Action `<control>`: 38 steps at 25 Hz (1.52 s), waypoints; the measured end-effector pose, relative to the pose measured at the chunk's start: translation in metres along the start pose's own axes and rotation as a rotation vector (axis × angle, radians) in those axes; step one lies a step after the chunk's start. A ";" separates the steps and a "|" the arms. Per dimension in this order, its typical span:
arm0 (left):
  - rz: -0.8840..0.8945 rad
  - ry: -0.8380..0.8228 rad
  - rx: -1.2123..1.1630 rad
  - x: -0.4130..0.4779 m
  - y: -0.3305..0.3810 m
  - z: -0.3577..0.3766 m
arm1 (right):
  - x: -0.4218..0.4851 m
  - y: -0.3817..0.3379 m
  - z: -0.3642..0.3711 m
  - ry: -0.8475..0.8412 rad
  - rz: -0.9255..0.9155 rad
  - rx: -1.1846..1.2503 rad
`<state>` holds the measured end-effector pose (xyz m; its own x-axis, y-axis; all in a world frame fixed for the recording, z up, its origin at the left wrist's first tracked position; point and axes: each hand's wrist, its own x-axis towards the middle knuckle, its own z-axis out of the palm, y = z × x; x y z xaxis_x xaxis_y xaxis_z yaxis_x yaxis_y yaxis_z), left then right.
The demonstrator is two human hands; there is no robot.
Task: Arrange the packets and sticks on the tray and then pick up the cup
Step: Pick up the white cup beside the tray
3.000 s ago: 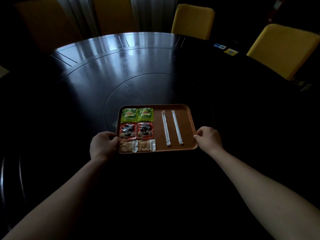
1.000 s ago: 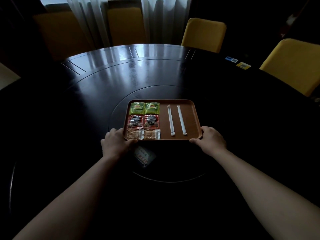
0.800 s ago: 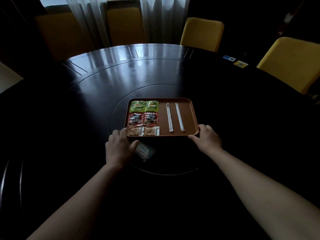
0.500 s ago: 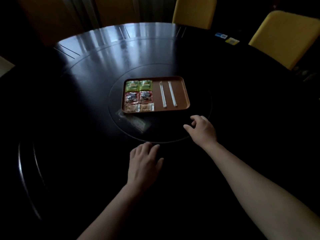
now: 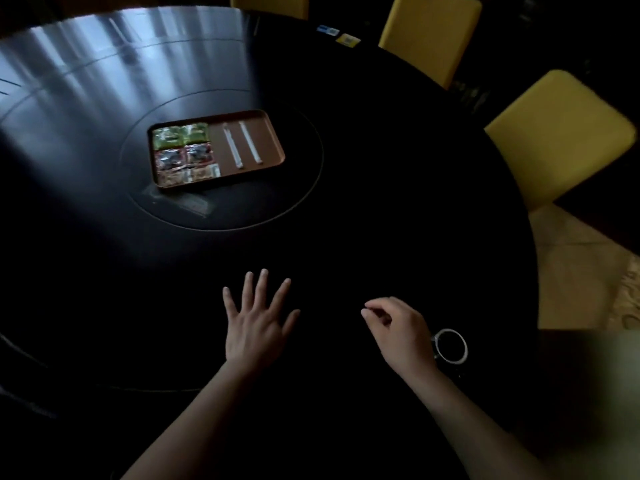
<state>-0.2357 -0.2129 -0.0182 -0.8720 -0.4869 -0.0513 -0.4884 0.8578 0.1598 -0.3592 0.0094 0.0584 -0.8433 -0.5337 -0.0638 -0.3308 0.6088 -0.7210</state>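
Observation:
A brown tray point(image 5: 270, 133) rests on the inner turntable of the dark round table. In its left half lie green packets point(image 5: 180, 136), red packets point(image 5: 183, 157) and beige packets point(image 5: 188, 174) in rows; two white sticks point(image 5: 242, 145) lie side by side in its right half. My left hand point(image 5: 256, 323) is flat over the table near the front, fingers spread, holding nothing. My right hand point(image 5: 398, 330) hovers loosely curled, empty, just left of a dark cup with a pale rim point(image 5: 450, 345). The cup is partly hidden by my hand.
Yellow chairs stand at the back point(image 5: 429, 32) and at the right point(image 5: 554, 133). Two small cards point(image 5: 337, 34) lie at the table's far edge. The table's right edge point(image 5: 530, 271) drops to a pale patterned floor.
Both hands have let go of the tray and drawn back toward me. The view has swung right and down, and the cup has come into sight beside my right hand.

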 end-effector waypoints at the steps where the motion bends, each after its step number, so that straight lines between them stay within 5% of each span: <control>1: -0.005 -0.006 -0.003 0.000 0.001 0.000 | -0.018 0.010 -0.008 0.010 0.046 0.022; 10: -0.026 -0.011 -0.036 -0.001 0.003 0.000 | -0.126 0.084 -0.044 0.305 0.552 0.121; 24: -0.043 0.022 -0.057 -0.002 0.002 0.004 | -0.108 0.118 -0.050 0.331 0.419 -0.077; 28: -0.037 0.018 -0.059 -0.001 0.002 0.001 | -0.076 0.095 -0.066 0.368 0.609 0.307; 33: -0.039 -0.018 -0.045 -0.001 0.002 -0.001 | -0.033 0.049 -0.070 0.498 0.606 0.735; 38: -0.052 -0.045 -0.032 0.028 0.001 -0.029 | 0.022 0.021 -0.056 0.340 0.643 1.123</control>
<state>-0.2598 -0.2303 0.0087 -0.8466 -0.5219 -0.1042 -0.5320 0.8258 0.1870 -0.4088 0.0433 0.0806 -0.8337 -0.0648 -0.5485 0.5492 -0.2017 -0.8110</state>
